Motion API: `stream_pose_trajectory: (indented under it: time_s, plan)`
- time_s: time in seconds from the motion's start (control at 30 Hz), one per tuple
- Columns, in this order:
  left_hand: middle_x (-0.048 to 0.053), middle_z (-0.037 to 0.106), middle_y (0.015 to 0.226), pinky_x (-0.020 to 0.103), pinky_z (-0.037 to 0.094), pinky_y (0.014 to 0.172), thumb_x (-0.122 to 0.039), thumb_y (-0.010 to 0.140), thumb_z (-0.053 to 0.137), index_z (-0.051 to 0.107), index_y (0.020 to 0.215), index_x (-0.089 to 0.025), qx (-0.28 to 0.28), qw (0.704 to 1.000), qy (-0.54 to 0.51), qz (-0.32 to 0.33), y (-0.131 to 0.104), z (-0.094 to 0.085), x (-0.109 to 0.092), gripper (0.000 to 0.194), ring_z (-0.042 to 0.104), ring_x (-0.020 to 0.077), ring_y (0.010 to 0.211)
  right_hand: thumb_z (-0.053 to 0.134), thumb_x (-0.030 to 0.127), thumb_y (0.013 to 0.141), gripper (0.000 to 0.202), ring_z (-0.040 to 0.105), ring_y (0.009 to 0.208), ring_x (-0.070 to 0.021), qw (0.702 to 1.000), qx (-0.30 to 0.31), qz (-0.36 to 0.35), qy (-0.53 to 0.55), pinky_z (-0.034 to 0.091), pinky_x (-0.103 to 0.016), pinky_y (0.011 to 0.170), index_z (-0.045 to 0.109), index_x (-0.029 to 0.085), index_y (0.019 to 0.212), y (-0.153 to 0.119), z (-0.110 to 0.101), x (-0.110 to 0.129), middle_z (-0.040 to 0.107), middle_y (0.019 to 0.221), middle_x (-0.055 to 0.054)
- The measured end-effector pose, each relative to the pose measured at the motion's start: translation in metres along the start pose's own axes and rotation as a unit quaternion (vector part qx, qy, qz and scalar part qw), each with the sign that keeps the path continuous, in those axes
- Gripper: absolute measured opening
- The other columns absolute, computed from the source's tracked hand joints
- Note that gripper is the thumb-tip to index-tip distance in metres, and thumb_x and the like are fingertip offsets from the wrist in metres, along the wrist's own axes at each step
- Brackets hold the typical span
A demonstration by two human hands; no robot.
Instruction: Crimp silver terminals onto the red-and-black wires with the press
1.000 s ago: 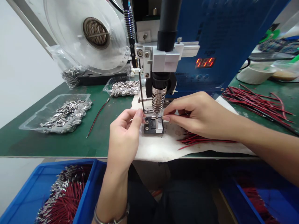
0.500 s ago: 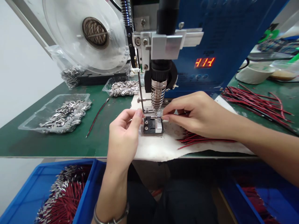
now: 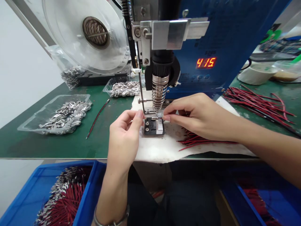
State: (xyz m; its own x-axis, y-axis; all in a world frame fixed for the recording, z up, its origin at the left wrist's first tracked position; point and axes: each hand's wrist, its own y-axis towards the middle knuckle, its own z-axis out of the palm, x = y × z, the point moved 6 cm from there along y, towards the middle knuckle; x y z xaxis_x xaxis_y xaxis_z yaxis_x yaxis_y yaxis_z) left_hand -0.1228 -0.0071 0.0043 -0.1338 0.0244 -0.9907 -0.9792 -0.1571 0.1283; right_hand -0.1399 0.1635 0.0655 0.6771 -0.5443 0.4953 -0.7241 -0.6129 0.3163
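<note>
A person's two bare hands at a soldering-type machine. The left hand (image 3: 124, 135) is at the left edge of a small black fixture (image 3: 153, 125), the right hand (image 3: 199, 117) at its right edge; thumb and forefinger of each are near together, but whether they close on anything cannot be told. A small metal piece (image 3: 154, 118) lies across the fixture's far end, just below the coil-sprung head (image 3: 160, 94). The fixture stands on white paper (image 3: 162, 152) over the green bench (image 3: 101, 146). Red-and-black wires (image 3: 204, 141) lie beneath the right hand. At left, a single wire (image 3: 97, 119) lies beside a clear tray (image 3: 31, 124) of metal parts; the display (image 3: 206, 62) reads 415.
</note>
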Motion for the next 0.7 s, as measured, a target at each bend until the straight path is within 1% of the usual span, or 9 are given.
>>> stream_pose_trajectory:
  time_s: [0.07, 0.2, 0.43, 0.7]
  plan:
    - [-0.002, 0.054, 0.064, 0.024, 0.030, 0.047, -0.042, 0.087, 0.070, 0.063, 0.076, -0.018, 0.000, 1.000, 0.005, 0.001, 0.0001, 0.0001, -0.0004, 0.027, 0.038, 0.0075, 0.050, 0.060, 0.021, 0.092, 0.019, 0.057, 0.057, -0.0103, 1.000, -0.005, 0.008, 0.007, 0.042, -0.024, 0.059, 0.076, 0.013, 0.087, 0.0002, -0.0004, -0.0008, 0.074, 0.073, -0.002]
    - [-0.003, 0.051, 0.061, 0.024, 0.031, 0.048, -0.043, 0.087, 0.069, 0.063, 0.075, -0.019, -0.003, 1.000, 0.010, 0.001, 0.0006, -0.0004, 0.0000, 0.027, 0.038, 0.0078, 0.049, 0.059, 0.020, 0.092, 0.019, 0.058, 0.058, -0.0103, 1.000, -0.004, 0.015, 0.006, 0.042, -0.023, 0.058, 0.077, 0.013, 0.088, 0.0009, -0.0008, -0.0006, 0.075, 0.076, -0.002]
    - [-0.003, 0.051, 0.062, 0.023, 0.032, 0.049, -0.041, 0.087, 0.069, 0.062, 0.075, -0.019, -0.002, 1.000, 0.010, 0.001, 0.0011, -0.0009, 0.0008, 0.026, 0.039, 0.0079, 0.051, 0.061, 0.019, 0.092, 0.019, 0.053, 0.055, -0.0085, 1.000, -0.011, 0.007, 0.016, 0.041, -0.023, 0.059, 0.077, 0.012, 0.086, -0.0001, -0.0014, 0.0001, 0.072, 0.069, 0.000]
    - [-0.002, 0.052, 0.062, 0.024, 0.030, 0.048, -0.041, 0.087, 0.070, 0.063, 0.075, -0.018, 0.000, 1.000, 0.003, 0.001, 0.0003, 0.0000, -0.0002, 0.027, 0.036, 0.0074, 0.050, 0.061, 0.020, 0.092, 0.019, 0.053, 0.056, -0.0083, 1.000, -0.008, 0.008, 0.025, 0.039, -0.024, 0.061, 0.077, 0.010, 0.087, -0.0006, 0.0002, -0.0016, 0.071, 0.070, -0.001]
